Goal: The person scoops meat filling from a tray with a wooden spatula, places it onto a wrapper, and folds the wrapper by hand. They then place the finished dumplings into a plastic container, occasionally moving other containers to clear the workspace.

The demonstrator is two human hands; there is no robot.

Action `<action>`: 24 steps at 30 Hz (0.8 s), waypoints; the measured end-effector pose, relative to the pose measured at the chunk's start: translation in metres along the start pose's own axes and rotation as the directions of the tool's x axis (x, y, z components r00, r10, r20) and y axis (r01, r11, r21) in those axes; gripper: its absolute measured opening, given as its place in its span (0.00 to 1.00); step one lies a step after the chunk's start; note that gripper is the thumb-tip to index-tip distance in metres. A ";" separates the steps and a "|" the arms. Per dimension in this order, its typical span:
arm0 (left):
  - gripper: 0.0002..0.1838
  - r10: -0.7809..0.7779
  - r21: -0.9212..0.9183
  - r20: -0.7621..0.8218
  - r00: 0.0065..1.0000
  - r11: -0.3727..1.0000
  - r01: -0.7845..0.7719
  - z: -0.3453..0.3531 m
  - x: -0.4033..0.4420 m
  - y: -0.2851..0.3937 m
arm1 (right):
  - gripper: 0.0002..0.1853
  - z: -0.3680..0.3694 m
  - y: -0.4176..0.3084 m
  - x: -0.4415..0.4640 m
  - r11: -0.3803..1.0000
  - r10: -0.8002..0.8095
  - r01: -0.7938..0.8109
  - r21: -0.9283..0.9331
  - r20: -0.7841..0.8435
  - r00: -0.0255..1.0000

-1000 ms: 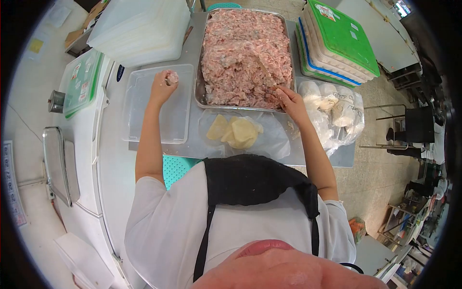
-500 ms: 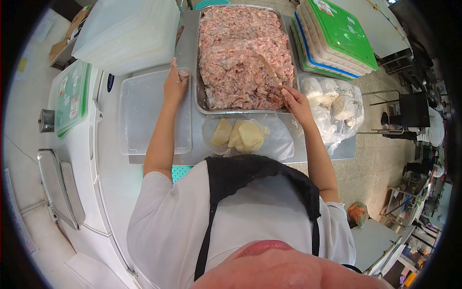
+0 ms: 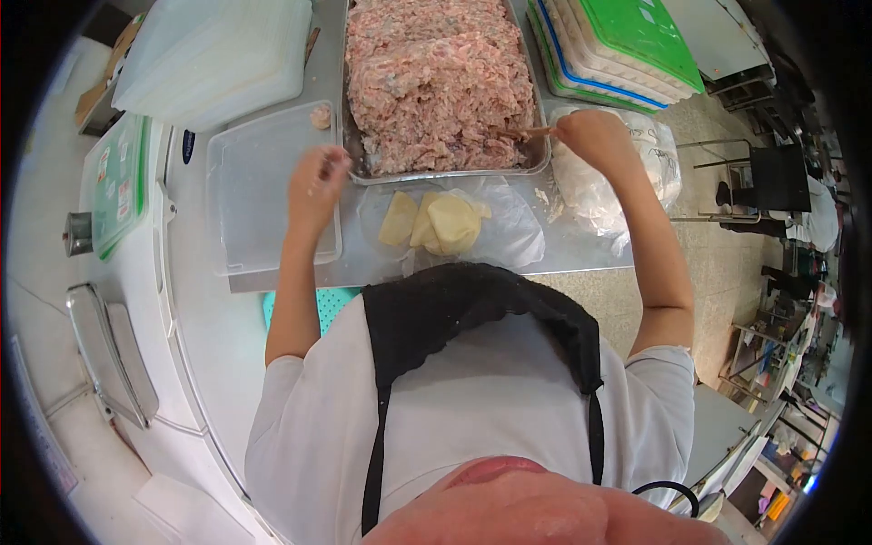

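Note:
A metal tray (image 3: 361,173) heaped with pinkish minced filling (image 3: 436,100) stands at the table's middle. My right hand (image 3: 590,136) is closed on a thin brown stick-like tool (image 3: 531,133), whose far end touches the filling. Over the right edge of a clear plastic box (image 3: 263,195) is my left hand (image 3: 318,177), its fingers curled; I cannot make out anything in them. One small filled dumpling (image 3: 321,116) sits in the box's upper right corner. Pale yellow round wrappers (image 3: 450,224) lie on a plastic bag (image 3: 509,218) before the tray.
Stacked translucent lids or boxes (image 3: 218,64) stand at the back left. Green-lidded boxes (image 3: 640,36) are piled at the back right, above bagged white wrappers (image 3: 654,150). A freezer (image 3: 136,300) borders the left. Another person (image 3: 822,213) is partly visible far right.
The dumpling has left my left hand and lies in the box. That hand has come back toward me. My right hand has turned, with the tool now reaching left into the filling.

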State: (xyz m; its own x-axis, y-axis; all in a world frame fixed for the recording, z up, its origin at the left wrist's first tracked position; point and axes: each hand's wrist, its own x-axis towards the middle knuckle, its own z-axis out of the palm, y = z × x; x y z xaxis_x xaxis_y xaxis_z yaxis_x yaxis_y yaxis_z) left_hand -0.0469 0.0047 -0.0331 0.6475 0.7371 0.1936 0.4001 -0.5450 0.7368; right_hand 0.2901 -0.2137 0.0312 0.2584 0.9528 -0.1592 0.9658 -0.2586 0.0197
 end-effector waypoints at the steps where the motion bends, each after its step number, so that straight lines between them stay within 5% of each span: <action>1: 0.09 0.021 -0.019 0.077 0.997 1.000 -0.020 0.007 -0.016 0.007 | 0.14 0.002 -0.005 0.002 0.980 0.041 -0.033 -0.194 0.034 0.999; 2: 0.08 0.047 -0.041 0.155 0.987 0.998 -0.041 0.016 -0.032 0.009 | 0.14 0.011 -0.012 -0.001 0.981 0.036 -0.029 -0.192 0.032 0.999; 4: 0.10 0.018 -0.069 0.355 0.935 0.998 0.007 0.038 -0.057 0.000 | 0.10 0.031 -0.031 -0.016 0.951 -0.232 0.193 -0.242 -0.141 0.962; 5: 0.10 0.021 -0.069 0.354 0.935 0.998 0.004 0.048 -0.066 -0.004 | 0.13 0.027 -0.032 -0.020 0.944 -0.244 0.210 -0.253 -0.112 0.963; 7: 0.12 0.258 0.069 0.287 0.922 0.955 -0.289 0.063 -0.079 -0.004 | 0.14 0.005 -0.016 -0.018 0.957 -0.185 0.155 -0.247 -0.102 0.977; 11: 0.11 0.266 0.139 0.257 0.929 0.941 -0.308 0.071 -0.084 -0.014 | 0.14 0.000 0.009 0.001 0.961 -0.157 0.113 -0.253 -0.158 0.975; 13: 0.07 0.083 0.035 0.305 0.949 0.995 -0.098 0.071 -0.082 -0.015 | 0.16 0.037 0.010 0.009 0.940 -0.297 0.268 -0.213 -0.117 0.948; 20: 0.09 -0.049 -0.078 0.260 0.964 0.994 0.071 0.065 -0.079 -0.010 | 0.13 0.055 -0.008 -0.020 0.983 -0.181 0.182 0.009 -0.063 0.981; 22: 0.09 0.224 0.088 0.239 0.945 0.964 -0.251 0.071 -0.079 -0.009 | 0.16 0.058 0.000 -0.018 0.921 -0.092 0.150 0.359 -0.174 0.980; 24: 0.10 0.204 0.125 0.252 0.946 0.962 -0.241 0.071 -0.081 -0.007 | 0.16 0.046 0.007 -0.014 0.941 -0.119 0.198 0.274 -0.281 0.952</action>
State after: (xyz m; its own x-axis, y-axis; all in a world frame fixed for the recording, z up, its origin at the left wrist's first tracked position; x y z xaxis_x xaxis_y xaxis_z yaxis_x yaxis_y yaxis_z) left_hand -0.0557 -0.0794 -0.1001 0.8575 0.4855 0.1706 0.3101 -0.7520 0.5817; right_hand 0.2922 -0.2362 -0.0115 0.1376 0.9827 0.1239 0.9541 -0.0979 -0.2831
